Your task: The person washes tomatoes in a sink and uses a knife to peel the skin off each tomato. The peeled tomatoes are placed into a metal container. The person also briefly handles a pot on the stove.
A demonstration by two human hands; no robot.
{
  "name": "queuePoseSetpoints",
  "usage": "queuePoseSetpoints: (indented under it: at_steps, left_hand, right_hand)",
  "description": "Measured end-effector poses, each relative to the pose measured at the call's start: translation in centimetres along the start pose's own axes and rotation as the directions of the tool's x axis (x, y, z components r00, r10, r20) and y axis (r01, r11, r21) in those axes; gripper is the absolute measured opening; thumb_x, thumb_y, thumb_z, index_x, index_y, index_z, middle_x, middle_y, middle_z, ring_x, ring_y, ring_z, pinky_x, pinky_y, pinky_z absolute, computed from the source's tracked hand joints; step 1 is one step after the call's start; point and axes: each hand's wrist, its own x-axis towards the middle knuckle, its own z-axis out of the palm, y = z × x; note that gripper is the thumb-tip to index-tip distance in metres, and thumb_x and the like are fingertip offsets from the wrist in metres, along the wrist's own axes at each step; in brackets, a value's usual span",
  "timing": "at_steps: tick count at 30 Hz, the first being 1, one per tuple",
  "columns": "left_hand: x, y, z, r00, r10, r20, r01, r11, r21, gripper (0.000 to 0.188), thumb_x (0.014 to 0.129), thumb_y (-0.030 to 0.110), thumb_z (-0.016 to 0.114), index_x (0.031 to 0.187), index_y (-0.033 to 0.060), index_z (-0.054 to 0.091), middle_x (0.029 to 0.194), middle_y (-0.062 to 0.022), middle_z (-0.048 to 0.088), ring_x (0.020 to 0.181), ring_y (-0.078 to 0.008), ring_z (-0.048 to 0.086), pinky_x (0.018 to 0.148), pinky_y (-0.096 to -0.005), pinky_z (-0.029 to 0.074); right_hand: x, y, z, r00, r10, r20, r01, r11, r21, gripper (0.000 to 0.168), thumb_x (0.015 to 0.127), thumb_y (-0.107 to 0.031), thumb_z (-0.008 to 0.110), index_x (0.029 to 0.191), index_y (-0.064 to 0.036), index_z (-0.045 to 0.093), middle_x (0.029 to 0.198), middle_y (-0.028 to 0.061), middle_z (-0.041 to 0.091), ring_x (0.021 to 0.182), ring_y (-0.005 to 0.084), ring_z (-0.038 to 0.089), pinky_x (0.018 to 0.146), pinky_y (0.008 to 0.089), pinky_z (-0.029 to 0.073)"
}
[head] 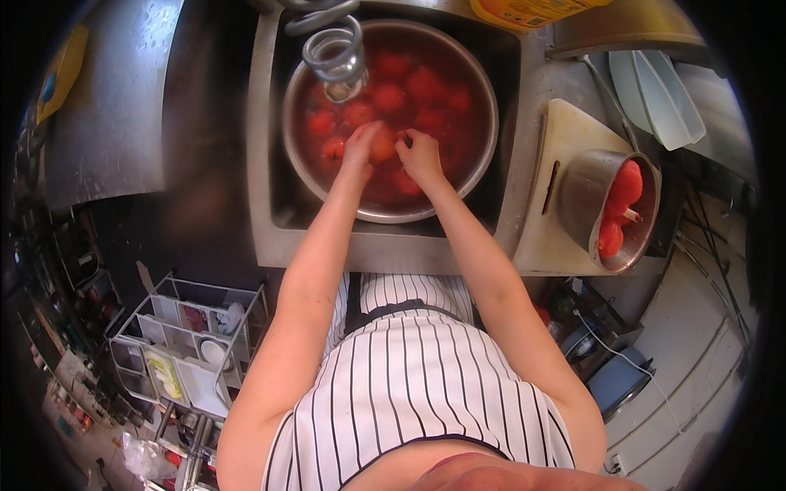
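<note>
A large round metal basin [491, 129] of reddish water sits in the sink [276, 248], with several tomatoes [388, 98] in the water. My left hand [362, 147] holds an orange-red tomato [383, 146] over the water, fingers curled along its left side. On the tomato's other side is my right hand [422, 153], thumb and fingertips drawn together close to it. Whether those fingertips pinch a bit of skin is too small to tell. Above my left hand hangs a spring-coil faucet [334, 58].
Right of the sink, a metal pot [580, 190] holding peeled-looking tomatoes [626, 184] rests tilted on a cutting board [565, 132]. Behind it are pale plastic trays [657, 98]. A yellow container [534, 12] stands at the back. A wire rack [184, 337] with bins is at lower left.
</note>
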Motion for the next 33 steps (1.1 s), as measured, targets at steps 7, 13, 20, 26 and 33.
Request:
queuePoseSetpoints:
  at_steps: [7, 13, 20, 26, 33]
  left_hand:
    - [0.1, 0.7, -1.1, 0.991, -0.127, -0.043, 0.122, 0.986, -0.115, 0.030, 0.078, 0.021, 0.064, 0.102, 0.0055, 0.055, 0.096, -0.0053, 0.059, 0.086, -0.0168, 0.058, 0.072, -0.0329, 0.049]
    - [0.6, 0.0, -0.9, 0.999, -0.022, -0.032, 0.020, 0.999, -0.049, 0.026, 0.079, 0.018, 0.064, 0.099, 0.0048, 0.057, 0.094, -0.0049, 0.060, 0.086, -0.0160, 0.058, 0.074, -0.0302, 0.047]
    - [0.2, -0.7, -0.5, 0.995, 0.100, 0.005, -0.099, 0.977, 0.187, 0.021, 0.079, 0.014, 0.062, 0.095, 0.0009, 0.059, 0.091, -0.0057, 0.061, 0.083, -0.0121, 0.056, 0.072, -0.0256, 0.046]
    - [-0.4, -1.3, 0.0, 0.995, 0.096, 0.020, -0.098, 0.958, 0.270, 0.022, 0.077, 0.015, 0.064, 0.094, 0.0011, 0.059, 0.091, -0.0061, 0.061, 0.081, -0.0112, 0.056, 0.071, -0.0247, 0.045]
    - [0.3, -2.0, -0.4, 0.993, 0.112, -0.038, -0.094, 0.943, 0.321, 0.023, 0.077, 0.017, 0.066, 0.094, 0.0031, 0.060, 0.089, -0.0037, 0.060, 0.079, -0.0111, 0.056, 0.070, -0.0237, 0.045]
  right_hand:
    - [0.3, -1.0, -2.8, 0.996, -0.070, -0.051, 0.071, 0.997, 0.015, 0.015, 0.073, -0.012, 0.055, 0.083, -0.002, 0.063, 0.070, 0.0192, 0.059, 0.069, 0.0320, 0.060, 0.061, 0.0371, 0.046]
    - [0.7, 0.7, -1.4, 0.993, -0.094, -0.071, 0.080, 0.982, -0.172, 0.014, 0.073, -0.013, 0.057, 0.081, -0.002, 0.062, 0.072, 0.0188, 0.061, 0.072, 0.0333, 0.060, 0.067, 0.0394, 0.047]
    - [0.5, 0.0, -0.9, 0.924, 0.197, 0.328, -0.243, 0.965, 0.103, 0.021, 0.073, -0.015, 0.060, 0.084, 0.004, 0.061, 0.070, 0.0142, 0.063, 0.064, 0.0208, 0.063, 0.060, 0.0318, 0.048]
    - [0.4, 1.8, 0.2, 0.958, 0.069, 0.279, -0.059, 0.997, -0.044, 0.027, 0.068, -0.016, 0.061, 0.084, 0.005, 0.060, 0.073, 0.0205, 0.062, 0.065, 0.0291, 0.062, 0.060, 0.0366, 0.048]
    - [-0.5, 2.0, 2.5, 0.992, 0.031, 0.119, -0.005, 0.977, -0.211, 0.024, 0.070, -0.012, 0.053, 0.086, 0.006, 0.058, 0.080, 0.0257, 0.058, 0.080, 0.0404, 0.057, 0.072, 0.0453, 0.045]
